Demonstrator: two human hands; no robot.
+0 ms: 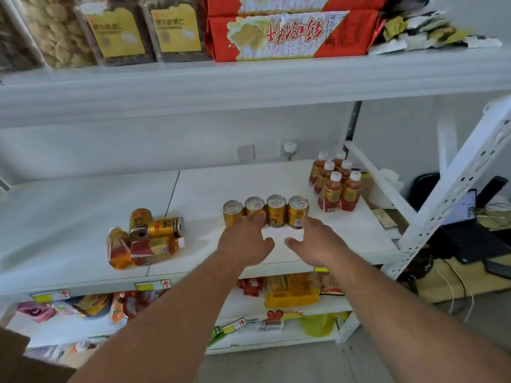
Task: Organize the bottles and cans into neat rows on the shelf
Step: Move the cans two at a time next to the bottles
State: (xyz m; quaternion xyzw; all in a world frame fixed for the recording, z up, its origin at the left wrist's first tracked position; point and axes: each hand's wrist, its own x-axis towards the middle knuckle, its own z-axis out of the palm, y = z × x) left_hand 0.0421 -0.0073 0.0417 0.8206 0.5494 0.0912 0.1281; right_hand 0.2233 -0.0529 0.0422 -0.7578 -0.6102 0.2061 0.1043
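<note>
Both hands, left (pixel 244 239) and right (pixel 315 241), open-fingered against four upright gold cans (pixel 266 211) near white shelf (pixel 345 239) front edge.

We see a bright scene under soft, even daylight with no hard beam anywhere. The white shelf board (pixel 83 217) is washed pale, nearly blown out, and the shadows on it are faint: a weak grey patch sits under the left hand (pixel 244 240) and right hand (pixel 315 241). The upright gold cans (pixel 266 211) show small glints on their tops. We find the whole picture soft, with smeared detail; the snack packets (pixel 290 34) on the upper shelf are blurred, and the lower shelf goods (pixel 290 291) are mushy. The wide lens bows the upper shelf edge and tilts the perforated upright (pixel 453 189) at the right.
</note>
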